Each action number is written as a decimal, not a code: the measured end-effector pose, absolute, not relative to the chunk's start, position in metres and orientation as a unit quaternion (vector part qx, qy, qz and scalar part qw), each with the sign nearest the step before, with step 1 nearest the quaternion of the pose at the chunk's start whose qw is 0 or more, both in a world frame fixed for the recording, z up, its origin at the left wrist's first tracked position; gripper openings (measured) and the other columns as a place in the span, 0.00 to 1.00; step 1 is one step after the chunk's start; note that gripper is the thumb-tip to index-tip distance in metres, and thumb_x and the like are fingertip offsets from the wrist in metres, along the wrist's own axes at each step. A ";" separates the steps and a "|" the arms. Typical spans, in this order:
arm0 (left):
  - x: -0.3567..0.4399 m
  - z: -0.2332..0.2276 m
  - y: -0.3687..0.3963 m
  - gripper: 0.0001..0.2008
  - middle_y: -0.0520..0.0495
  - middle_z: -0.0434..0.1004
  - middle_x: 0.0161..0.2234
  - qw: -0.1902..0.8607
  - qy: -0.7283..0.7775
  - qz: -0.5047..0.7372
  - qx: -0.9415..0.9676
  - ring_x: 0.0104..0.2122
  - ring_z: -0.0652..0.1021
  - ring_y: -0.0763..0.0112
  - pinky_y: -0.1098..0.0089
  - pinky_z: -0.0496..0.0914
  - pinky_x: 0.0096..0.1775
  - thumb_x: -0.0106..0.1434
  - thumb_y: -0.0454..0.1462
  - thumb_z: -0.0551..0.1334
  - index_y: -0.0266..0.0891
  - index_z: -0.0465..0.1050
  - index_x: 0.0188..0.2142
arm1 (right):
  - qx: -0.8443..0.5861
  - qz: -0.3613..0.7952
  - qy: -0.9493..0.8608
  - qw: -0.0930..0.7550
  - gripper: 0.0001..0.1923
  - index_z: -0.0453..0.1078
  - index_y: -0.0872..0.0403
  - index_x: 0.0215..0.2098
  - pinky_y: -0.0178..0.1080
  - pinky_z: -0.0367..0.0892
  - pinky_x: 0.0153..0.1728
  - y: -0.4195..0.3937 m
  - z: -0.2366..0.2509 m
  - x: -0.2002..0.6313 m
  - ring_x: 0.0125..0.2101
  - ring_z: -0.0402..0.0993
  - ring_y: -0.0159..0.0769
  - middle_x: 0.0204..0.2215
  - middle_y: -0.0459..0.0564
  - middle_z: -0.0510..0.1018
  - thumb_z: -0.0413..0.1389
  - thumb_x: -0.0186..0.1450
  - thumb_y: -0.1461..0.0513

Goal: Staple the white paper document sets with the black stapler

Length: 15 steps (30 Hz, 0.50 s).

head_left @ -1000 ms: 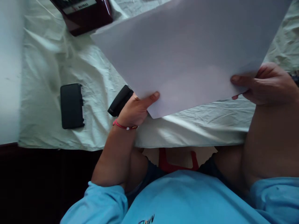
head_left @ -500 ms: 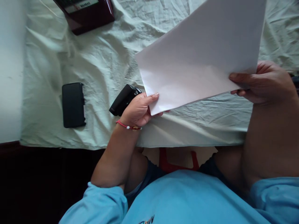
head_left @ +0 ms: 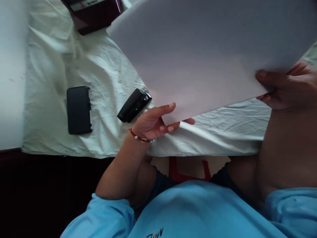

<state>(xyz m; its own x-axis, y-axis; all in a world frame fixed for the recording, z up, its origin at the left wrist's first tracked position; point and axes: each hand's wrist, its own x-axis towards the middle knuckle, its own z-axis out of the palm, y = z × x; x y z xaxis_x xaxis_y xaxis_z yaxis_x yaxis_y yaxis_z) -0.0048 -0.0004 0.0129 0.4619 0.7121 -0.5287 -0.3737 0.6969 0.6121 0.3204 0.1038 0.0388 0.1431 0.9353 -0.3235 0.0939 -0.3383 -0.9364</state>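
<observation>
Large white paper [head_left: 210, 62] is raised above the cloth-covered table, tilted, and its top runs out of view. My right hand [head_left: 292, 86] grips its lower right edge, thumb on top and fingers underneath. At the lower left corner, my left hand [head_left: 158, 122] has the paper loosely between thumb and fingers, with the fingertips showing below the edge. A red bracelet [head_left: 141, 138] circles my left wrist. Just left of that hand lies a black stapler-like object [head_left: 133, 105] with a glossy end. Whether the paper is one sheet or a stack, I cannot tell.
A black rectangular case [head_left: 79, 110] lies on the pale green cloth [head_left: 49, 72] at the left. A dark red box [head_left: 96, 16] with a label stands at the back left. The table's front edge runs just before my lap, above a red stool [head_left: 189, 175].
The paper has swung and spread to the left and now covers more of the view. My right hand has moved right; my left hand's fingers have loosened and stretched out at the corner.
</observation>
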 end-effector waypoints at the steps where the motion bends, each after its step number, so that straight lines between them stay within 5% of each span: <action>1: -0.003 0.012 -0.001 0.24 0.41 0.85 0.35 0.815 0.419 0.338 0.214 0.21 0.73 0.77 0.80 0.55 0.16 0.58 0.49 0.79 0.38 0.79 0.46 | -0.635 0.512 -0.406 0.412 0.45 0.71 0.59 0.31 0.32 0.71 0.15 0.104 0.039 0.321 0.23 0.72 0.29 0.28 0.44 0.73 0.84 0.20 0.52; 7: 0.006 0.010 -0.004 0.14 0.52 0.71 0.23 0.744 0.496 0.375 0.244 0.21 0.65 0.81 0.78 0.53 0.20 0.53 0.36 0.81 0.36 0.77 0.30 | -0.631 0.540 -0.426 0.358 0.39 0.71 0.58 0.30 0.35 0.74 0.16 0.107 0.036 0.329 0.21 0.71 0.28 0.26 0.43 0.72 0.85 0.28 0.53; 15: 0.006 0.014 0.001 0.03 0.44 0.82 0.27 0.714 0.556 0.357 0.233 0.18 0.64 0.82 0.79 0.57 0.20 0.64 0.32 0.71 0.34 0.80 0.33 | -0.625 0.558 -0.445 0.317 0.05 0.77 0.60 0.30 0.27 0.70 0.16 0.111 0.027 0.324 0.25 0.73 0.27 0.32 0.51 0.78 0.68 0.56 0.70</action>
<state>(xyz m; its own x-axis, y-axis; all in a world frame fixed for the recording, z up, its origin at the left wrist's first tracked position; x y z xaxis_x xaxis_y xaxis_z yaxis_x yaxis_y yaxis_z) 0.0064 0.0011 0.0136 0.1276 0.7692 -0.6261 -0.2504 0.6358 0.7301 0.3237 0.1108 0.0265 -0.0177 0.9096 -0.4152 0.2018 -0.4034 -0.8925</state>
